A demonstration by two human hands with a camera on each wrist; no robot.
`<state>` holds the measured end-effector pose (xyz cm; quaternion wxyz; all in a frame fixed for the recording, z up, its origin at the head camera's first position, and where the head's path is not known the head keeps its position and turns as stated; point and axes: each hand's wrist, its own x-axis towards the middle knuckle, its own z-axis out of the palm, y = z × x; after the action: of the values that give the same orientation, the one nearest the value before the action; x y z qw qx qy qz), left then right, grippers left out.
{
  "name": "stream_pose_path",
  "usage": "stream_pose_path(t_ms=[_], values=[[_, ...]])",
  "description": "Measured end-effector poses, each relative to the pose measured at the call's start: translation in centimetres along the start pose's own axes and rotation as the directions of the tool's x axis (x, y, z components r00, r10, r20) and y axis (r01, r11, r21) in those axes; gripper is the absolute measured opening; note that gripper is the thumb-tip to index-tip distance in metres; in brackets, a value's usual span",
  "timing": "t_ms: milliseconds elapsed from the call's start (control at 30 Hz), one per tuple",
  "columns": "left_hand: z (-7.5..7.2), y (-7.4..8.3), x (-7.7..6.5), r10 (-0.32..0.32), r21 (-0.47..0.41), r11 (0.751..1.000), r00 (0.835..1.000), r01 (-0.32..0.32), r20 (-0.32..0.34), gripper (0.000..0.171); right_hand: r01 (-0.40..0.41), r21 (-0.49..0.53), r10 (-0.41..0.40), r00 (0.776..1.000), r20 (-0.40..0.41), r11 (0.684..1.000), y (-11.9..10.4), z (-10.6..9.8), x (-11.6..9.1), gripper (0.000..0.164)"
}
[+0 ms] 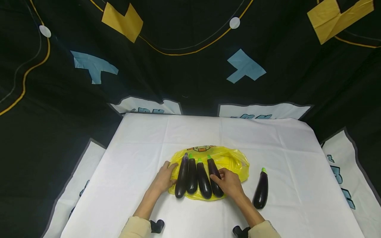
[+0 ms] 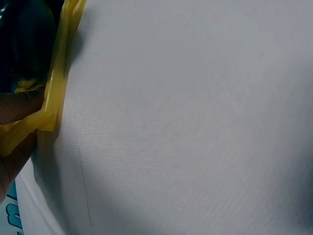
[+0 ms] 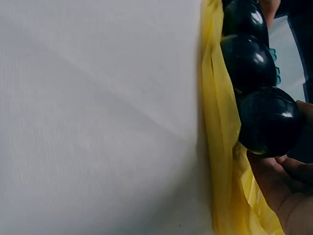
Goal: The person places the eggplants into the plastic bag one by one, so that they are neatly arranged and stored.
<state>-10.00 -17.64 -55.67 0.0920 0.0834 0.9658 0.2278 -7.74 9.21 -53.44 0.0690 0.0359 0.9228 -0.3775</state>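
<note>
Several dark eggplants (image 1: 203,180) lie side by side on a yellow plastic bag (image 1: 233,162), green caps mostly pointing away. My left hand (image 1: 163,178) is at the bag's left side, beside the leftmost eggplant (image 1: 182,177). In the left wrist view, its thumb (image 2: 19,105) and a finger pinch the bag's edge (image 2: 57,83) between them. On the other side, my right hand (image 1: 230,182) grips the rightmost eggplant (image 1: 214,177). The right wrist view shows that eggplant's round end (image 3: 271,122) between thumb and fingers, with yellow film beneath.
A single eggplant (image 1: 261,190) lies on the white tablecloth (image 1: 297,178), right of the bag. Dark cloth (image 1: 184,82) with blue and yellow shapes hangs behind the table. Black wrist devices (image 1: 157,226) sit by both sleeves.
</note>
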Motion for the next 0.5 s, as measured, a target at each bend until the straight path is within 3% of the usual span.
stream_pose_path(t_ms=[500], values=[[0.1, 0.1, -0.1, 0.024, 0.014, 1.0, 1.0, -0.024, -0.014, 0.065, 0.033, -0.012, -0.033, 0.999, -0.001, 0.999, 0.4, 1.5, 0.1, 0.042]])
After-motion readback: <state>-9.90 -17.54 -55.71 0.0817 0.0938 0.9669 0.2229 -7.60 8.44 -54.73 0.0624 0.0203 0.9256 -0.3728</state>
